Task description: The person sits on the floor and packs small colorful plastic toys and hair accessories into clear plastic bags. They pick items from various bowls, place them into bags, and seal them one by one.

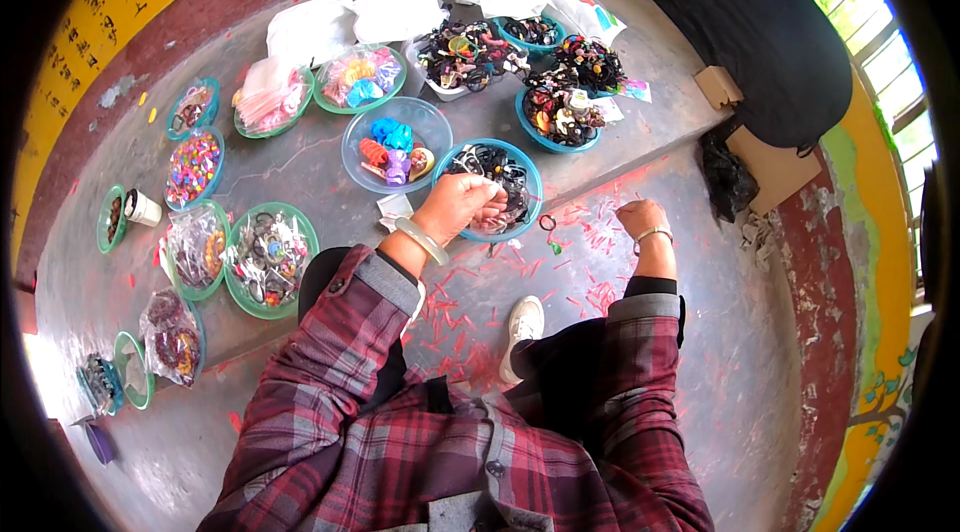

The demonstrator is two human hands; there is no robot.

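Observation:
My left hand, a pale bangle at its wrist, is closed with fingertips pinched over the near left rim of a blue bowl. Inside that bowl lie black hair ties mixed with pale pieces. Whatever the left fingers hold is too small to make out. To the right, above the floor, my right hand is curled closed, with a bracelet at the wrist; its fingers hide anything inside. Between the hands is a dark ring-shaped hair tie with a small green piece by it.
A clear bowl of bright coiled ties stands just beyond. More bowls of hair accessories, such as a green bowl, spread left and back. White bags lie behind. Red scraps litter the floor around my white shoe. Cardboard leans right.

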